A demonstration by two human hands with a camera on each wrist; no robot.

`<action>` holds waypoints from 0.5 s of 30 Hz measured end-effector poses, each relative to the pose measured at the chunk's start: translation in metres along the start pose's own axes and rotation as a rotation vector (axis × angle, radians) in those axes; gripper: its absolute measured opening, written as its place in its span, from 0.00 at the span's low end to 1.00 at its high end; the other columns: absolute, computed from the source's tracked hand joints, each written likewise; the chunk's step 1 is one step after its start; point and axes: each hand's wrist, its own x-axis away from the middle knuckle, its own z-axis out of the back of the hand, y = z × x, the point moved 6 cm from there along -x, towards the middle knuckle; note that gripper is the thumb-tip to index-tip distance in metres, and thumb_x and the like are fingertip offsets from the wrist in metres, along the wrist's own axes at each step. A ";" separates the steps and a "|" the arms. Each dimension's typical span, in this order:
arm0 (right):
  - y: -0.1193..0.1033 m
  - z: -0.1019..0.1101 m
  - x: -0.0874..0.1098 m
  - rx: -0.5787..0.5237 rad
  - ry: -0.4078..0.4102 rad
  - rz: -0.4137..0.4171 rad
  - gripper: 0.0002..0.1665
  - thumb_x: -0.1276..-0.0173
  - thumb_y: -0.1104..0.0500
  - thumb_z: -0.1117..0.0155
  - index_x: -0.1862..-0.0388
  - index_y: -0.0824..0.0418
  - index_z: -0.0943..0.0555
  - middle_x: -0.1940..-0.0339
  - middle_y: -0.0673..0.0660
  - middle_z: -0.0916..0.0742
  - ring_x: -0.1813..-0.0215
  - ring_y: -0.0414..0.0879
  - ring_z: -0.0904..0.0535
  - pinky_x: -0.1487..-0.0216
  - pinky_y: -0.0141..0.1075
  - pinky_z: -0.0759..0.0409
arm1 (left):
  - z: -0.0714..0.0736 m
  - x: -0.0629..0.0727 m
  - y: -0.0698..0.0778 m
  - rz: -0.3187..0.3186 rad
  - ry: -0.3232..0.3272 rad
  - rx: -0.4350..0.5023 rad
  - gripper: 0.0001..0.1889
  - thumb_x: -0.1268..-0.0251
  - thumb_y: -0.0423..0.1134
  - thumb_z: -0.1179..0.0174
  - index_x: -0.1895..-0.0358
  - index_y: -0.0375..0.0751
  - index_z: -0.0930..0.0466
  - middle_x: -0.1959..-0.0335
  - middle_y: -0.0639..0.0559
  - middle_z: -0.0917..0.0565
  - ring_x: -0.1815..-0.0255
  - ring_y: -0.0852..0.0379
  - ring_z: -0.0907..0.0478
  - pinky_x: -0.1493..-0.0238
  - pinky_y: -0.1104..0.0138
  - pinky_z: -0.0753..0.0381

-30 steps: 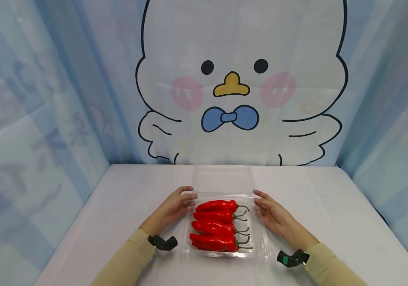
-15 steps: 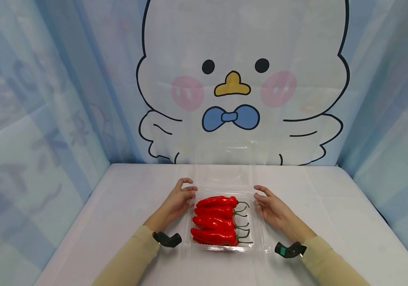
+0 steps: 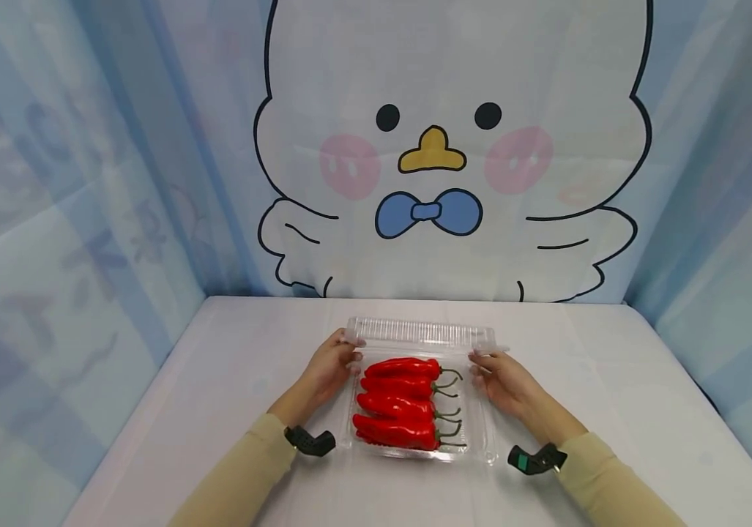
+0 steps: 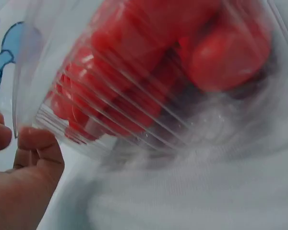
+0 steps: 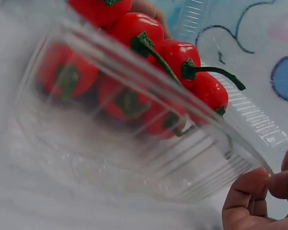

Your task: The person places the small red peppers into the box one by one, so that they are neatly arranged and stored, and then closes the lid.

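Observation:
A clear plastic clamshell box [image 3: 408, 455] holds several glossy red peppers [image 3: 398, 405], laid side by side, green stems pointing right. Its ribbed lid [image 3: 420, 331] stands raised along the far side. My left hand [image 3: 328, 368] is at the far left corner; the left wrist view shows the box's edge between thumb and finger. At the far right corner, my right hand [image 3: 504, 384] pinches the rim between thumb and fingertip, as the right wrist view shows. Red peppers [image 4: 129, 52] show through the ribbed side wall in the left wrist view.
The box rests on a white table [image 3: 613, 410]. Behind it hangs a pale blue curtain [image 3: 422, 256] printed with a cartoon bird, and more curtain stands at both sides. Each wrist wears a black strap-on camera, such as the left wrist camera [image 3: 310, 442].
The lid has swung up from lying back at the far side, through a backward tilt, to standing with its ribbed wall toward me. Both hands stay at the far corners, fingers closing in.

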 end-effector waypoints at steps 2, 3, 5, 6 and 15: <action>0.001 0.002 0.001 0.074 0.011 0.021 0.12 0.17 0.66 0.58 0.55 0.53 0.28 0.59 0.46 0.23 0.61 0.35 0.26 0.64 0.23 0.24 | 0.000 0.002 -0.001 -0.002 -0.018 0.048 0.11 0.21 0.31 0.61 0.58 0.47 0.28 0.57 0.53 0.25 0.59 0.56 0.28 0.64 0.72 0.24; 0.001 0.004 0.002 0.113 0.018 0.032 0.14 0.17 0.66 0.59 0.57 0.52 0.27 0.59 0.45 0.23 0.60 0.35 0.26 0.62 0.24 0.24 | 0.000 0.003 -0.001 -0.003 -0.027 0.072 0.12 0.21 0.32 0.62 0.60 0.47 0.27 0.58 0.53 0.25 0.58 0.56 0.28 0.62 0.72 0.23; 0.002 0.006 0.005 0.181 0.022 0.055 0.17 0.17 0.66 0.60 0.60 0.50 0.25 0.57 0.43 0.25 0.55 0.35 0.29 0.56 0.25 0.26 | 0.000 0.005 0.000 -0.012 -0.050 0.077 0.13 0.21 0.34 0.62 0.63 0.46 0.26 0.58 0.53 0.25 0.56 0.56 0.27 0.57 0.72 0.21; 0.001 0.008 0.006 0.208 0.032 0.067 0.17 0.17 0.66 0.60 0.60 0.50 0.25 0.57 0.42 0.25 0.54 0.35 0.30 0.53 0.26 0.27 | 0.000 0.006 0.000 -0.015 -0.054 0.059 0.13 0.21 0.34 0.61 0.64 0.46 0.26 0.57 0.53 0.25 0.54 0.55 0.26 0.53 0.72 0.20; -0.005 0.009 0.029 0.433 0.013 0.094 0.13 0.20 0.60 0.51 0.41 0.61 0.31 0.44 0.51 0.26 0.47 0.38 0.27 0.46 0.29 0.23 | 0.005 0.026 0.009 -0.058 -0.057 -0.334 0.15 0.32 0.30 0.48 0.44 0.36 0.31 0.43 0.42 0.26 0.43 0.50 0.27 0.43 0.68 0.22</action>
